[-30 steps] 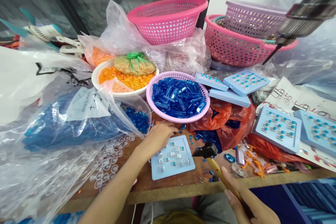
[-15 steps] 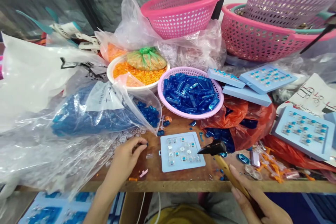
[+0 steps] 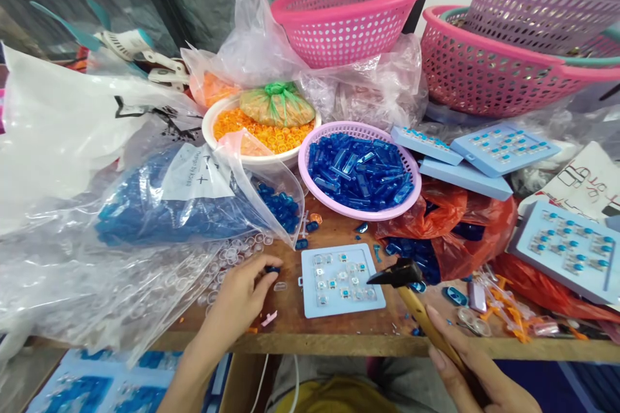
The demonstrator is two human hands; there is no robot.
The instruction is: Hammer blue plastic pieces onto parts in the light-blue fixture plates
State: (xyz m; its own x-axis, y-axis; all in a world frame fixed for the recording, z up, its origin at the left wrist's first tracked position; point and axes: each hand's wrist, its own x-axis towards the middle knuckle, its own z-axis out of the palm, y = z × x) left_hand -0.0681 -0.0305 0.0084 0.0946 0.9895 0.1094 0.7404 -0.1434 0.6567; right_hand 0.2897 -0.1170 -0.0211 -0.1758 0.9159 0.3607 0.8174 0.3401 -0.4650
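My right hand (image 3: 477, 364) is closed round the wooden handle of a hammer (image 3: 426, 319). Its dark head hangs over the right edge of a light blue plastic panel (image 3: 310, 303) that lies flat on the wooden bench. Clear round pieces and small blue-centred parts sit on that panel. Left of it, my left hand (image 3: 247, 290) pinches a small dark blue plastic piece (image 3: 272, 269) between thumb and fingertips. A clear bit (image 3: 280, 286) and a pink bit (image 3: 269, 318) lie on the wood close to this hand.
Behind the panel stands a lilac basket (image 3: 314, 197) of blue pieces, beside a white bowl (image 3: 209, 132) of orange rings. Plastic bags (image 3: 159, 206) cover the left side. Finished-looking blue panels (image 3: 566, 245) and a red bag (image 3: 494, 226) lie right. Pink baskets (image 3: 358, 32) rise behind.
The view has shifted slightly, so the bench things appear a little further right. More of the dark blue piece shows in my left hand. The hammer stays held near the panel.
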